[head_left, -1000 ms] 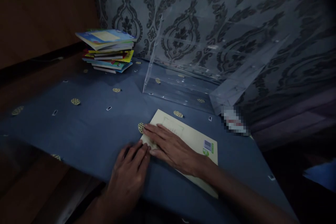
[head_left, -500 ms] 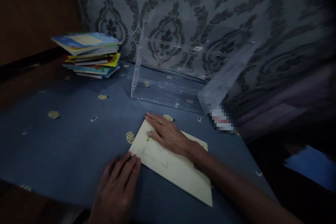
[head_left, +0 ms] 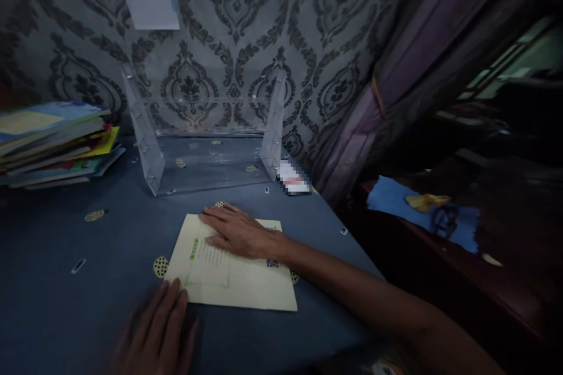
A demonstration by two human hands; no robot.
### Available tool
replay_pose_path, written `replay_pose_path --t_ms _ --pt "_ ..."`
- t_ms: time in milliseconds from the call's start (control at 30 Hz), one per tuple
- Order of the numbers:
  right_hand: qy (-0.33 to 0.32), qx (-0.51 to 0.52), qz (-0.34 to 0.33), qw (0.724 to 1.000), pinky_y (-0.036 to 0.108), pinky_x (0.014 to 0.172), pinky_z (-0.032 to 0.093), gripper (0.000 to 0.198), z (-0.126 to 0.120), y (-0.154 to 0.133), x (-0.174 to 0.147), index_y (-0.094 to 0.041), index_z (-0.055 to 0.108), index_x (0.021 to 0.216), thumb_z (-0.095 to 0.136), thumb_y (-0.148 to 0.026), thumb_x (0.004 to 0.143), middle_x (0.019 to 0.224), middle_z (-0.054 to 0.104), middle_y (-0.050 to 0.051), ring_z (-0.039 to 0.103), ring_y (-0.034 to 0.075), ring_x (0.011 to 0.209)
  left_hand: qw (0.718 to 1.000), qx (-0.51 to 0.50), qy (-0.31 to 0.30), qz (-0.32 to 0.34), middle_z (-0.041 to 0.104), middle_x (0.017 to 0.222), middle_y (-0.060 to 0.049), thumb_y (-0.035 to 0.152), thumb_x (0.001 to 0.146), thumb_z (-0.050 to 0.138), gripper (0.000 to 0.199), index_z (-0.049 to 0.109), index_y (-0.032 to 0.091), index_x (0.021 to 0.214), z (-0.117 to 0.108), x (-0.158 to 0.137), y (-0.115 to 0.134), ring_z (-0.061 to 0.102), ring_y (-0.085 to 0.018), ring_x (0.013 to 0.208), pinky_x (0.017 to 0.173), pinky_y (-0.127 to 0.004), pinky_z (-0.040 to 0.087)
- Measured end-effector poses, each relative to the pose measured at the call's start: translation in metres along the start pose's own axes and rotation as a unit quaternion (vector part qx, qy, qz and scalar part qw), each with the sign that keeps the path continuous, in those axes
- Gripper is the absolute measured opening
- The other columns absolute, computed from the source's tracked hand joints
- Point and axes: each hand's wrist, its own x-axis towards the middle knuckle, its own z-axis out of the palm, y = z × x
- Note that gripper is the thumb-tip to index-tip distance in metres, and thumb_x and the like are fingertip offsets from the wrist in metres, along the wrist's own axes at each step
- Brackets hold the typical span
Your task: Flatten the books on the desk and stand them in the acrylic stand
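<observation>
Compared with half a second ago, view swung rightward, bringing in more of the purple curtain [head_left: 352, 152] and the blue cloth [head_left: 393, 196] beyond the table; right hand [head_left: 241, 234] lying as before, flat across the far left part of the cream booklet [head_left: 257, 287], open rather than gripping. Left hand [head_left: 158, 331] likewise open, straight fingers touching the near left corner. Booklet flat on the blue patterned tablecloth [head_left: 118, 252], in front of the clear acrylic rack [head_left: 273, 129] and apart from it. Open room left of the booklet toward the book stack [head_left: 57, 140]; table edge slanting down on the right, beneath the right forearm. Barcode partly covered by the right wrist, stack cut off at left, left hand blurred, pixelated object [head_left: 294, 179] beside the rack unreadable.
</observation>
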Motion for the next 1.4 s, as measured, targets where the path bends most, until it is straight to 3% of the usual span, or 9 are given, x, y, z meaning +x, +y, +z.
replay_pose_path --t_ms 300,400,567,700,833,967,1067,1233,1400 --pt "0.071 -0.016 0.084 0.994 0.050 0.122 0.033 0.051 0.004 0.011 -0.072 -0.016 0.043 0.153 0.040 -0.037 0.106 0.159 0.044 0.017 0.039 0.026 0.149 0.999 0.020 -0.038 -0.006 0.070 0.128 -0.017 0.047 0.097 0.054 0.048 0.060 0.017 0.134 0.001 -0.003 0.005 0.066 -0.034 0.114 0.082 -0.043 0.049" --pt "0.105 -0.027 0.108 0.988 0.052 0.118 0.037 0.050 0.010 0.006 -0.093 -0.013 0.046 0.150 0.040 -0.034 0.106 0.155 0.048 0.020 0.043 0.028 0.144 0.998 0.010 -0.055 -0.013 0.068 0.131 -0.018 0.052 0.096 0.055 0.056 0.055 0.019 0.141 -0.001 -0.001 0.007 0.064 -0.036 0.117 0.085 -0.044 0.049" --pt "0.115 -0.041 0.163 0.979 0.058 0.114 0.041 0.055 0.023 -0.016 -0.128 -0.010 0.046 0.150 0.045 -0.039 0.104 0.156 0.044 0.024 0.043 0.036 0.144 0.997 -0.024 -0.061 -0.027 0.067 0.131 -0.020 0.061 0.097 0.048 0.059 0.059 0.017 0.135 -0.005 0.010 0.010 0.065 -0.039 0.117 0.089 -0.051 0.050" --pt "0.139 -0.055 0.176 0.973 0.059 0.109 0.044 0.065 0.050 -0.040 -0.167 -0.018 0.037 0.157 0.049 -0.050 0.101 0.161 0.037 0.023 0.039 0.038 0.146 0.994 -0.068 -0.076 -0.040 0.065 0.136 -0.021 0.060 0.096 0.051 0.056 0.060 0.019 0.133 -0.005 0.012 0.006 0.062 -0.037 0.125 0.097 -0.053 0.050" --pt "0.209 -0.093 0.107 0.968 0.060 0.105 0.047 0.096 0.094 -0.067 -0.200 -0.018 0.023 0.162 0.067 -0.059 0.087 0.162 0.032 0.025 0.038 0.043 0.144 0.988 -0.103 -0.108 -0.044 0.059 0.145 -0.020 0.052 0.098 0.053 0.053 0.053 0.021 0.140 -0.007 0.011 0.002 0.054 -0.034 0.137 0.106 -0.054 0.047" --pt "0.306 -0.112 0.108 0.939 0.058 0.098 0.050 0.074 0.120 -0.090 -0.207 -0.026 0.036 0.157 0.062 -0.026 0.088 0.148 0.049 0.020 0.051 0.040 0.129 0.979 -0.139 -0.139 -0.049 0.054 0.150 -0.019 0.047 0.098 0.054 0.054 0.051 0.019 0.144 -0.014 0.015 0.000 0.046 -0.033 0.144 0.111 -0.055 0.044" --pt "0.364 -0.090 0.081 0.924 0.048 0.085 0.056 0.059 0.110 -0.095 -0.201 -0.030 0.052 0.146 0.051 -0.011 0.090 0.126 0.061 0.015 0.059 0.032 0.111 0.970 -0.159 -0.172 -0.059 0.052 0.152 -0.018 0.045 0.098 0.055 0.053 0.053 0.019 0.144 -0.018 0.018 -0.003 0.045 -0.031 0.145 0.113 -0.052 0.043" --pt "0.424 -0.050 -0.023 0.904 0.040 0.075 0.058 0.048 0.055 -0.092 -0.189 -0.025 0.059 0.137 0.058 -0.010 0.091 0.110 0.065 0.013 0.063 0.026 0.096 0.957 -0.201 -0.195 -0.074 0.052 0.152 -0.013 0.041 0.099 0.054 0.050 0.054 0.021 0.145 -0.025 0.025 -0.011 0.046 -0.026 0.145 0.114 -0.049 0.044" --pt "0.408 0.061 -0.098 0.906 0.041 0.080 0.057 0.034 0.001 -0.091 -0.143 -0.025 0.066 0.121 0.063 -0.012 0.090 0.106 0.070 0.010 0.065 0.025 0.095 0.932 -0.299 -0.178 -0.100 0.058 0.147 -0.008 0.037 0.104 0.038 0.043 0.061 0.023 0.139 -0.036 0.031 -0.028 0.055 -0.022 0.137 0.110 -0.043 0.050"
